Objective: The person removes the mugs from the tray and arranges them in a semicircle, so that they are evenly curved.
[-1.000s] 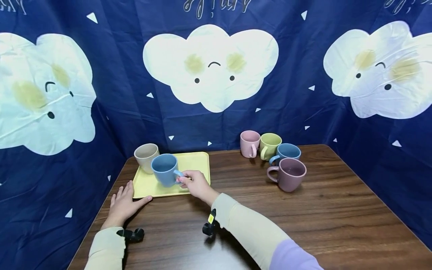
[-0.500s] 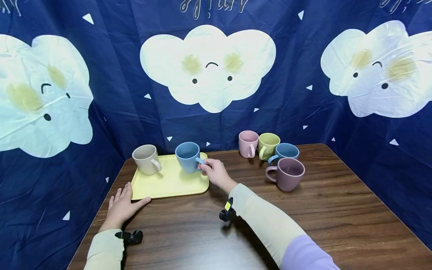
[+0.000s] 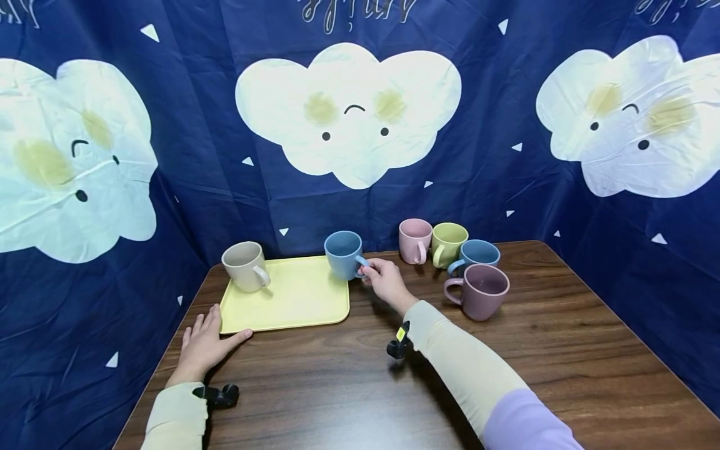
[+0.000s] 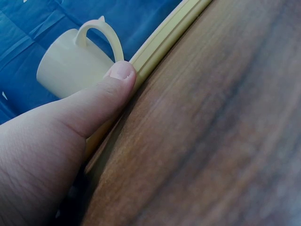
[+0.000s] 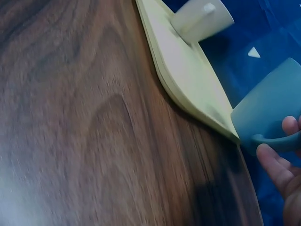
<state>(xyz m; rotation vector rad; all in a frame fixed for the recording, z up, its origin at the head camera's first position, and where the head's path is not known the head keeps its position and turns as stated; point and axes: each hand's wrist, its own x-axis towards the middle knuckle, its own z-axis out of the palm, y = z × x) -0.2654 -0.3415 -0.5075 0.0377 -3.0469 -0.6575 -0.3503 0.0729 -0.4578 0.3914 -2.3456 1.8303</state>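
My right hand point(image 3: 388, 284) pinches the handle of a blue mug point(image 3: 343, 255), which overlaps the far right corner of a yellow tray point(image 3: 292, 300) in the head view. The right wrist view shows the same blue mug point(image 5: 270, 108) upright, with fingers and thumb at its handle. A beige mug point(image 3: 246, 267) stands on the tray's far left corner, handle toward the right. My left hand point(image 3: 202, 347) lies with fingers spread at the tray's near left corner. In the left wrist view its thumb point(image 4: 106, 96) rests along the tray edge point(image 4: 164, 35), close to the beige mug point(image 4: 77, 66).
At the back right stand a pink mug point(image 3: 415, 240), a green mug point(image 3: 449, 244), a second blue mug point(image 3: 479, 252) and a purple mug point(image 3: 482, 292), grouped closely. The wooden table point(image 3: 315, 387) meets a blue cloud-print curtain point(image 3: 360, 212) behind.
My right hand has carried the blue mug rightward and back, from beside the beige mug to the tray's far right corner. The left hand has stayed in place.
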